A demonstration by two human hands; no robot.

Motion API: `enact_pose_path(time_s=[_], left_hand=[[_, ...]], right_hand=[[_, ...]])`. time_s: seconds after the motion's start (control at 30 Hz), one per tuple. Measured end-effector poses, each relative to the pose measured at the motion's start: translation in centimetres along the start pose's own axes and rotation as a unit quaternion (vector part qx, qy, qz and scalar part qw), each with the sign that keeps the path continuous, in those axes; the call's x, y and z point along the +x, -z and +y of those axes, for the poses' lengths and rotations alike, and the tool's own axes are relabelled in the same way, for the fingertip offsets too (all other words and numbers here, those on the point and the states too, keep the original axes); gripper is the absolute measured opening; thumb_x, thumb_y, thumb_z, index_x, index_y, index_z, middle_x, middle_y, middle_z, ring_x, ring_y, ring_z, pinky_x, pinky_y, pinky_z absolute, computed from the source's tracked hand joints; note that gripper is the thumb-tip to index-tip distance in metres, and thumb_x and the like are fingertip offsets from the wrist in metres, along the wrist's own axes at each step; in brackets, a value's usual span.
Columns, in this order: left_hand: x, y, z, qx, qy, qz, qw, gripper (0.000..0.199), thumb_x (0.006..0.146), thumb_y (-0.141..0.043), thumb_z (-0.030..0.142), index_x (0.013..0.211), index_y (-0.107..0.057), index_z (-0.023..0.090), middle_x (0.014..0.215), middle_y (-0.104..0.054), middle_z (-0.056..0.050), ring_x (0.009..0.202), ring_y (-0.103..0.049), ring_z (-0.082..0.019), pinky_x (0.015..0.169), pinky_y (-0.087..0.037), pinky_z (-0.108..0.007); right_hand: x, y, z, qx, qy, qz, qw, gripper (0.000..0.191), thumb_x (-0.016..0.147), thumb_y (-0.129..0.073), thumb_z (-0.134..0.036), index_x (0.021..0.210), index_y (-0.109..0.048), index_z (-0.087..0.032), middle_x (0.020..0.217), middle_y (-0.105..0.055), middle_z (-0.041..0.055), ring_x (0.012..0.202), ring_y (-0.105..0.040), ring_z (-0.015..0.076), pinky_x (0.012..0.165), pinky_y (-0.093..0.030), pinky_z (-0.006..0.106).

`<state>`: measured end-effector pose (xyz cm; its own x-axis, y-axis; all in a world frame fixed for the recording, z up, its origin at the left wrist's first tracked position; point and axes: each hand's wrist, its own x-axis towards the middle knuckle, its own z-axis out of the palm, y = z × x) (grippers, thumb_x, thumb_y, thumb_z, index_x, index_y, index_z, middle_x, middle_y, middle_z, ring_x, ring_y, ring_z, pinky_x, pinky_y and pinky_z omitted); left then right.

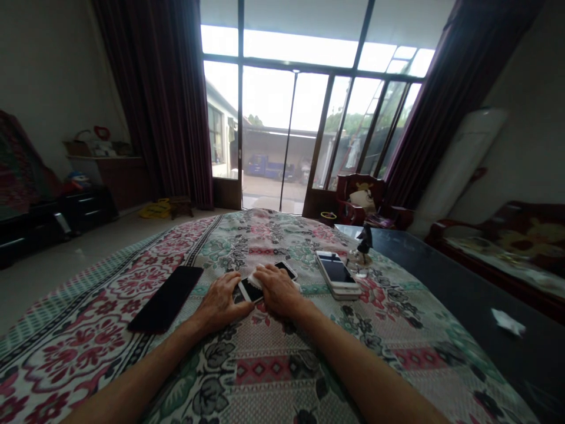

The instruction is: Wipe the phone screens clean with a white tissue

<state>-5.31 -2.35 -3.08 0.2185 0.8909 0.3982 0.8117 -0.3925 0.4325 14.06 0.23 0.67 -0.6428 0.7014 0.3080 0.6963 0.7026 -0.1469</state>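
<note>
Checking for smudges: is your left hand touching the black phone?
Apart: the head view shows bedspread between the left hand and the black phone.

White phones (337, 275) crowd the right grip's (278, 290) rightward path.

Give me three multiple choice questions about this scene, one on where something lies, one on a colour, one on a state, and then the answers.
1. Where does the black handset lie?
A. On the bedspread, beside the left hand
B. On the floor
C. On the red chair

2. What colour is the cloth at the right hand?
A. Red
B. White
C. Black

3. How does the pale phone right of the hands lie?
A. Upright in a hand
B. Leaning on the window
C. Flat, screen up

Answers:
1 A, it rests on the patterned bedspread.
2 B, the cloth shows white between the hands.
3 C, its dark screen faces upward.
</note>
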Motion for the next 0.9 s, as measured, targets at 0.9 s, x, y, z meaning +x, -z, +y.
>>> enact_pose_path(time_s=[0.9], left_hand=[[0.1,-0.1,-0.7,0.022,0.004,-0.008,1.0,0.062,0.072,-0.062,0.056,0.118,-0.063,0.014,0.133,-0.059,-0.017,0.126,-0.053,-0.034,0.109,-0.039,-0.047]], right_hand=[[-1.3,-0.4,1.4,-0.018,-0.048,0.049,0.997,0.022,0.09,-0.047,-0.016,0.106,-0.061,-0.021,0.123,-0.06,0.0051,0.112,-0.048,0.0207,0.093,-0.037,0.034]])
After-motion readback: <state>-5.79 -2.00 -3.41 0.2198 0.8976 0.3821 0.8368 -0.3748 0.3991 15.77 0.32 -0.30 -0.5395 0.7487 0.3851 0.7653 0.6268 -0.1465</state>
